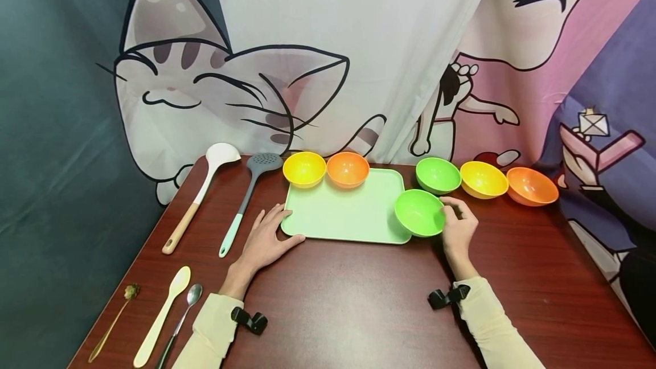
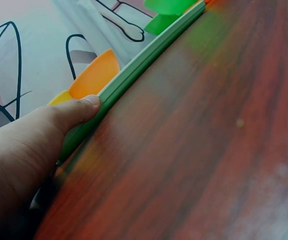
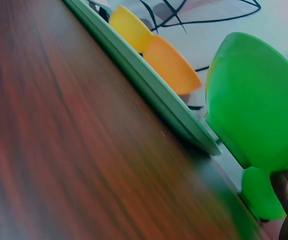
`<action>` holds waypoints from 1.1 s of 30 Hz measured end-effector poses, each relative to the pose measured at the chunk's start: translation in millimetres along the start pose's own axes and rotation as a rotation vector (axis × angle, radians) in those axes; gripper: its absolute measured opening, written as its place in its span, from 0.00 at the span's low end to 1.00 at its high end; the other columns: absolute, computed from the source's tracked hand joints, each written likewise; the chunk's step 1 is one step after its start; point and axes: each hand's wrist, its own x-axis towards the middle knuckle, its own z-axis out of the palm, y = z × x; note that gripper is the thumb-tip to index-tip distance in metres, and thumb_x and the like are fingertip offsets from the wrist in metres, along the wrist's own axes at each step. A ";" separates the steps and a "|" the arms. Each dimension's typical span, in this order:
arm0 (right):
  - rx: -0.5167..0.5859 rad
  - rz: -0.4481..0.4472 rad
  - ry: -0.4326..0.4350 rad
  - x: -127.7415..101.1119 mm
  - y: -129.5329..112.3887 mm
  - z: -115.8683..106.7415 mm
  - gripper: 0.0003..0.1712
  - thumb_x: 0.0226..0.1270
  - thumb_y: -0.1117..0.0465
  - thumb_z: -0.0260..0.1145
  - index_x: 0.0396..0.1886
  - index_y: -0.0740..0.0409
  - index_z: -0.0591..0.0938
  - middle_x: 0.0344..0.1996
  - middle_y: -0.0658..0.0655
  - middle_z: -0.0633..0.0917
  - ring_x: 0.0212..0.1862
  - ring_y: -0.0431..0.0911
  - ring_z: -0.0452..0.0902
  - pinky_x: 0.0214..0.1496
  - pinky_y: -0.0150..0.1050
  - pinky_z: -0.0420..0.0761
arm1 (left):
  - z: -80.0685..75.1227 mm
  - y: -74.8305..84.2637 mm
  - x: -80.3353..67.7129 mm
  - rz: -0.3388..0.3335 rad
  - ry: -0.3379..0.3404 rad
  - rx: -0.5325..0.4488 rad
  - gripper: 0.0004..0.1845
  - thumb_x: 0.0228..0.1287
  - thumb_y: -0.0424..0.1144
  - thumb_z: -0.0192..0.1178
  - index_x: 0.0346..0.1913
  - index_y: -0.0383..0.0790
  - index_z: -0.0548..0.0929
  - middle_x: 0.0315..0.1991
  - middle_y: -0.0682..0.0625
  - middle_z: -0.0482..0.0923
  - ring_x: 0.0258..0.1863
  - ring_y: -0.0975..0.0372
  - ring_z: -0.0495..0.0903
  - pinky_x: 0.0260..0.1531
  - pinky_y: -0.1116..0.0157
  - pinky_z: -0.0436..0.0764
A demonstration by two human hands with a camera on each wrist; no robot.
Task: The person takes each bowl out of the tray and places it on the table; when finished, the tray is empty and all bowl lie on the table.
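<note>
A pale green tray point(image 1: 343, 212) lies on the dark red table. My left hand point(image 1: 266, 238) rests flat at its near left corner, thumb against the tray's edge point(image 2: 129, 75). My right hand point(image 1: 458, 226) grips the rim of a green bowl point(image 1: 419, 212), tilted over the tray's right corner; the same green bowl point(image 3: 256, 100) fills the right wrist view above the tray's edge point(image 3: 148, 85). A yellow bowl point(image 1: 304, 168) and an orange bowl point(image 1: 348, 169) sit at the tray's far edge.
A green bowl point(image 1: 438, 175), a yellow bowl point(image 1: 483, 179) and an orange bowl point(image 1: 531, 186) line up right of the tray. A white ladle point(image 1: 200, 195), a slotted spoon point(image 1: 248, 198) and three small spoons point(image 1: 164, 312) lie at the left.
</note>
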 end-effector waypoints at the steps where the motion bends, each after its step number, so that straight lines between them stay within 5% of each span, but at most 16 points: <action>1: 0.004 0.004 0.011 2.6 4.0 -4.0 0.13 0.59 0.78 0.57 0.39 0.80 0.84 0.26 0.45 0.86 0.29 0.34 0.77 0.30 0.25 0.75 | 0.0 -0.1 0.2 -0.002 -0.002 0.000 0.44 0.57 0.68 0.65 0.69 0.44 0.72 0.74 0.44 0.64 0.78 0.52 0.57 0.79 0.48 0.45; 9: 0.058 0.021 0.111 19.3 30.7 -34.1 0.13 0.58 0.78 0.57 0.39 0.80 0.84 0.25 0.42 0.87 0.27 0.33 0.78 0.28 0.23 0.75 | 0.0 0.2 1.6 0.003 -0.013 0.000 0.44 0.57 0.68 0.64 0.70 0.45 0.72 0.75 0.45 0.64 0.78 0.54 0.56 0.80 0.50 0.44; 20: 0.052 -0.002 0.181 32.3 30.4 -64.8 0.13 0.58 0.79 0.56 0.38 0.84 0.82 0.20 0.43 0.85 0.24 0.35 0.76 0.26 0.23 0.74 | -0.6 2.1 1.1 0.014 0.001 0.000 0.44 0.57 0.68 0.65 0.70 0.43 0.72 0.74 0.44 0.65 0.78 0.53 0.58 0.79 0.48 0.45; 33: 0.106 0.008 0.333 56.2 42.2 -109.3 0.12 0.57 0.78 0.57 0.34 0.76 0.87 0.23 0.44 0.87 0.26 0.34 0.79 0.29 0.23 0.75 | 1.8 -1.5 1.0 -0.007 -0.009 0.004 0.44 0.58 0.69 0.63 0.70 0.45 0.71 0.75 0.45 0.63 0.78 0.55 0.57 0.80 0.51 0.44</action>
